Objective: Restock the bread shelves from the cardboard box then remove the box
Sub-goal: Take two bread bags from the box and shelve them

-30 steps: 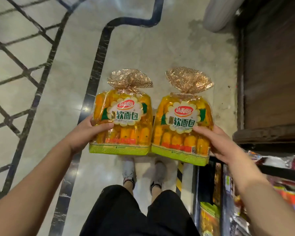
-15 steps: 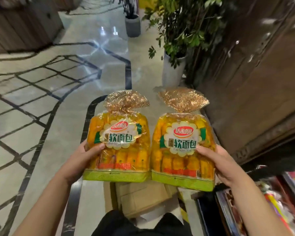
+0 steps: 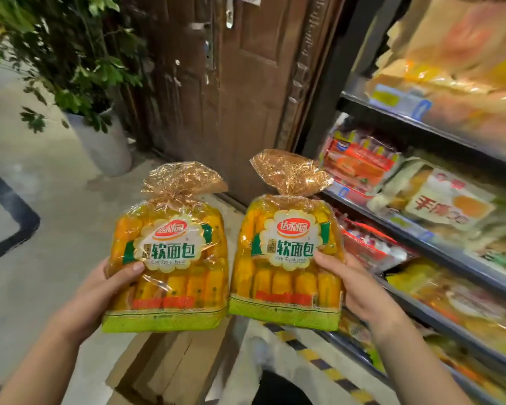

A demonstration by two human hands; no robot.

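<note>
I hold two yellow bags of soft bread side by side in front of me, each with a gathered gold top. My left hand point(image 3: 100, 290) grips the left bread bag point(image 3: 170, 258) at its left edge, thumb over the front. My right hand point(image 3: 360, 287) grips the right bread bag point(image 3: 287, 252) at its right edge. The cardboard box point(image 3: 164, 372) lies on the floor below the bags, flaps open. The bread shelves point(image 3: 421, 238) rise on the right, dark rails stacked with packaged bread.
A brown wooden door point(image 3: 240, 83) stands straight ahead beside the shelving. A potted plant in a pale pot point(image 3: 103, 141) sits on the floor at the left. A yellow-and-black striped strip point(image 3: 313, 355) runs along the shelf base.
My view has swung up from the floor toward the door and shelves. Both bags have stayed in my hands, side by side. The box has come into view beneath them.
</note>
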